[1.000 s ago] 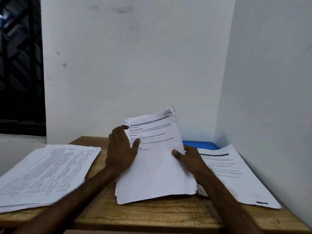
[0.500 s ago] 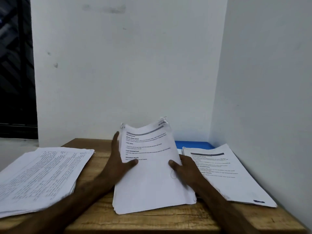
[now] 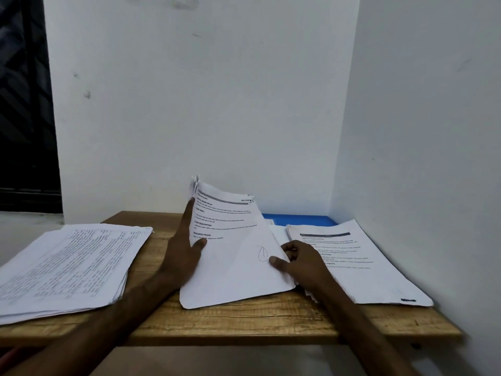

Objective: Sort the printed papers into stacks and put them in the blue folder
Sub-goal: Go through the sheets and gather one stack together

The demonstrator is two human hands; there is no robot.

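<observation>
A bundle of printed papers (image 3: 230, 267) stands tilted on its lower edge in the middle of the wooden table (image 3: 244, 321). My left hand (image 3: 184, 251) grips its left side, fingers along the edge and thumb on the front page. My right hand (image 3: 301, 261) grips its right side, thumb on the front. A stack of table-printed sheets (image 3: 67, 267) lies flat at the left. Another printed stack (image 3: 352, 261) lies flat at the right. The blue folder (image 3: 301, 220) shows only as a strip at the back, behind the held bundle and under the right stack.
White walls close the table in at the back and on the right. A dark window (image 3: 24, 104) is at the far left. The left stack overhangs the table's left edge. Bare wood shows along the front edge.
The held bundle has turned and leaned to the right, its top left corner now highest. My left fingers have slid up along its left edge. The view has shifted slightly.
</observation>
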